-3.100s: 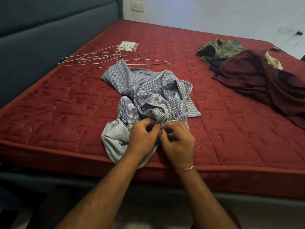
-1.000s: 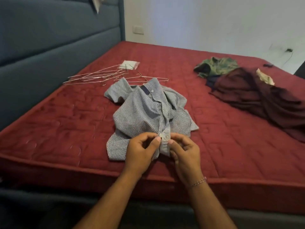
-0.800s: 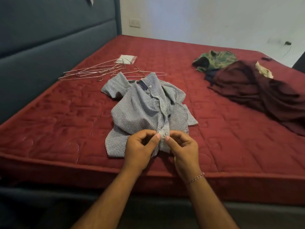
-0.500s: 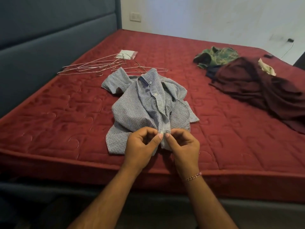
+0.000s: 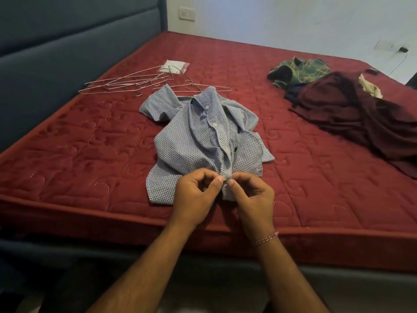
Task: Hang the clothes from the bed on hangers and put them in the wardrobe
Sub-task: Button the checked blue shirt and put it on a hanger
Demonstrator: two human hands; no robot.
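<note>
My left hand and right hand meet at the near hem of the small blue checked shirt, each pinching the button placket between thumb and forefinger, fingers curled in tight around a button. A red thread bracelet circles my right wrist. The shirt lies rumpled near the front edge of the red quilted mattress, collar pointing away from me. Beyond it, touching the collar, sits a heap of wire hangers and a small plastic packet, its print too small to read. Far right lie a maroon garment and a green checked one.
</note>
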